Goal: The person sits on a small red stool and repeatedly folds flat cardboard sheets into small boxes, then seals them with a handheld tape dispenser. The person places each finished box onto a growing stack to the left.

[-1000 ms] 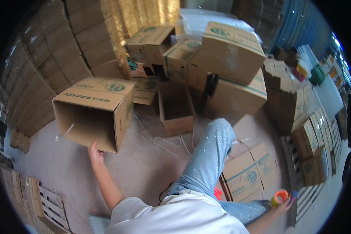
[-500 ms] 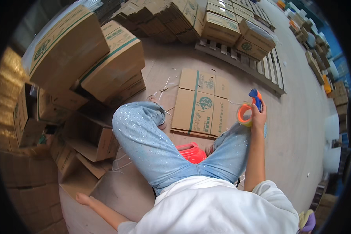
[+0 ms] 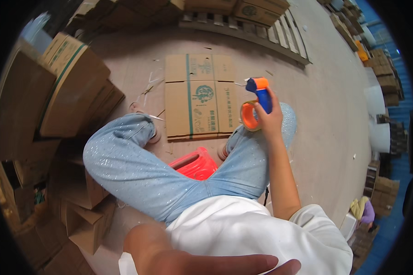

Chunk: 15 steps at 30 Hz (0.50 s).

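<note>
My right hand (image 3: 271,120) grips the blue handle of a tape dispenser (image 3: 264,98) with an orange roller end and an orange ring-shaped tape roll side, held above my right thigh. Close to the camera, my left hand (image 3: 206,263) lies across the front of my white shirt with two fingers stretched out to the right. It holds nothing I can see; part of it runs off the lower edge. On the floor ahead of my feet lies a flat folded cardboard carton (image 3: 198,107) with green print, perhaps a small stack.
A red plastic stool (image 3: 199,167) shows between my thighs. Closed cartons (image 3: 73,87) are stacked at left, above an open carton (image 3: 85,224). A wooden pallet (image 3: 243,30) carries cartons at the far side. Strap scraps lie near my left foot.
My left hand has swung from the open carton at lower left to in front of my chest. The view has shifted, and the tape dispenser stays in my right hand.
</note>
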### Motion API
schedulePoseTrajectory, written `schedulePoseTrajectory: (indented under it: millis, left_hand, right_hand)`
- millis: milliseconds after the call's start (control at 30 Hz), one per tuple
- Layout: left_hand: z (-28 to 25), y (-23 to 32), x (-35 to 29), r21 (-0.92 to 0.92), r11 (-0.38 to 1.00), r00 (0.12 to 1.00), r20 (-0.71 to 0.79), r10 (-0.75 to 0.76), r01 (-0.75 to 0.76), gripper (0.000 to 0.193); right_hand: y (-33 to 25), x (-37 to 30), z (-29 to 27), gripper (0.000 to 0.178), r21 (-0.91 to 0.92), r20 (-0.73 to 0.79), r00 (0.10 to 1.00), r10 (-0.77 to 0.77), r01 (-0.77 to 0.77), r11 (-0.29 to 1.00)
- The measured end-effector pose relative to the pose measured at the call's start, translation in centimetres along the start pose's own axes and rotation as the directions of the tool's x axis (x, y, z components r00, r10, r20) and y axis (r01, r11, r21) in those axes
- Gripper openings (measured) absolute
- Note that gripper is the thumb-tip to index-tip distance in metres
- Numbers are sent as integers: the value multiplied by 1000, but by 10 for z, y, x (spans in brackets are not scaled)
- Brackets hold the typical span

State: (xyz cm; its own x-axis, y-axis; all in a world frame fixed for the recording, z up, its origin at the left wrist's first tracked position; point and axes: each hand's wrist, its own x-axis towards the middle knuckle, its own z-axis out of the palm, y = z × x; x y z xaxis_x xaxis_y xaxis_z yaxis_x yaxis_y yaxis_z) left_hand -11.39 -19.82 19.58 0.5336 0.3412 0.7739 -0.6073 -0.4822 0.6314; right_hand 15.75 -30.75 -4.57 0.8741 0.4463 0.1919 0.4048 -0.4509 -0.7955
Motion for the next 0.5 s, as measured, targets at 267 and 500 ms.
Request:
schedulePoseTrajectory:
  millis: [267, 500]
  left_hand:
    - [71, -46, 7, -131, 988, 965, -236, -114, 85, 18]
    - [59, -362, -111, 34, 283, 285, -178, -942, 958, 23]
  right_hand:
    - [-10, 1, 10, 59, -140, 57, 993, -102, 109, 984]
    - [-9, 1, 0, 64, -212, 107, 992, -67, 89, 973]
